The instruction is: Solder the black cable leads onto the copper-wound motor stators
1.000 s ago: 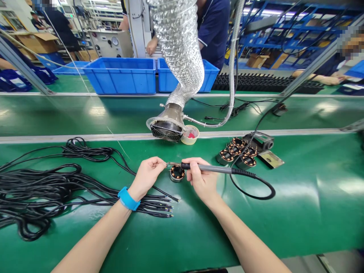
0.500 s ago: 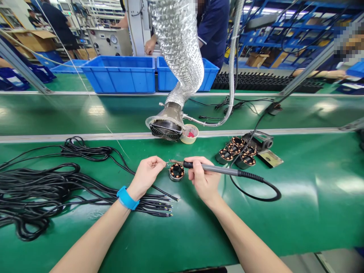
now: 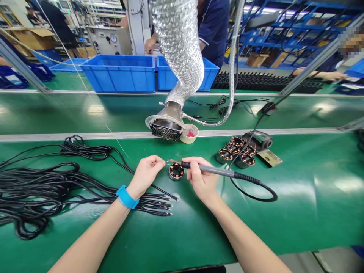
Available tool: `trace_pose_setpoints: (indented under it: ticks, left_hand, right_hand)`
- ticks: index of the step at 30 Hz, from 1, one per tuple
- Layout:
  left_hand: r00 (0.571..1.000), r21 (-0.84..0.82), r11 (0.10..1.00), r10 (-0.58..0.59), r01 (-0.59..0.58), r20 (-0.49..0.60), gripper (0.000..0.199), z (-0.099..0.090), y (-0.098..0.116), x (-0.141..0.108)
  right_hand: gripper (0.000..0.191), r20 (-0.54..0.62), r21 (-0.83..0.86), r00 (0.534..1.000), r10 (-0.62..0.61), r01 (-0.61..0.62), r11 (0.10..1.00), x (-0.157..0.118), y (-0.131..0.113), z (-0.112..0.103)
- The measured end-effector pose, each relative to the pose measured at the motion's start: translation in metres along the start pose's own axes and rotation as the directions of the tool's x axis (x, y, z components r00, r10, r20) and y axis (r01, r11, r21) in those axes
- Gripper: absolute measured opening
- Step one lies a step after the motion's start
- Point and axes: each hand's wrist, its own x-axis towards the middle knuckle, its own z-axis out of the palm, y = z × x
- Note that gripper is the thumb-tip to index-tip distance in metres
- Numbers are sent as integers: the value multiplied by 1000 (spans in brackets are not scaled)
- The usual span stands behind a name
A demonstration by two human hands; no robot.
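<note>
My right hand (image 3: 202, 178) is wrapped round the grey handle of a soldering iron (image 3: 210, 169), whose tip points left, just above a copper-wound stator (image 3: 176, 171). The stator stands on the green table (image 3: 159, 242) between my hands. At its upper left, my left hand (image 3: 148, 171), with a blue band (image 3: 127, 197) on the wrist, pinches the end of a thin wire close to the iron's tip. Whether tip and wire touch is too small to tell. Black cables (image 3: 57, 187) lie at the left, their stripped ends near my left wrist.
Several more stators (image 3: 237, 151) and a metal iron stand (image 3: 260, 140) sit at the right. A fume duct (image 3: 182, 49) hangs above, beside a small round tub (image 3: 189, 134). Blue bins (image 3: 122, 74) stand behind. Across the bench, a person's hand (image 3: 150, 46) shows.
My right hand and the soldering iron have shifted slightly left, towards my left hand. The iron's cord has moved with them. My left hand is almost unmoved.
</note>
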Motion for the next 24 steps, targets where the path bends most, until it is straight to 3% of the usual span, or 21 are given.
trace_pose_setpoints:
  ticks: [10, 17, 24]
  left_hand:
    - [1000, 1, 1000, 11, -11, 2, 16, 0, 2, 0]
    - [997, 10, 997, 77, -77, 26, 17, -2, 3, 0]
    - [977, 184, 960, 204, -211, 56, 17, -3, 5, -5]
  right_hand:
    - [20, 94, -178, 981, -171, 185, 966, 4, -3, 4]
    - [26, 206, -247, 896, -394, 437, 865, 11, -3, 9]
    - [46, 310, -188, 892, -328, 396, 899, 14, 7, 14]
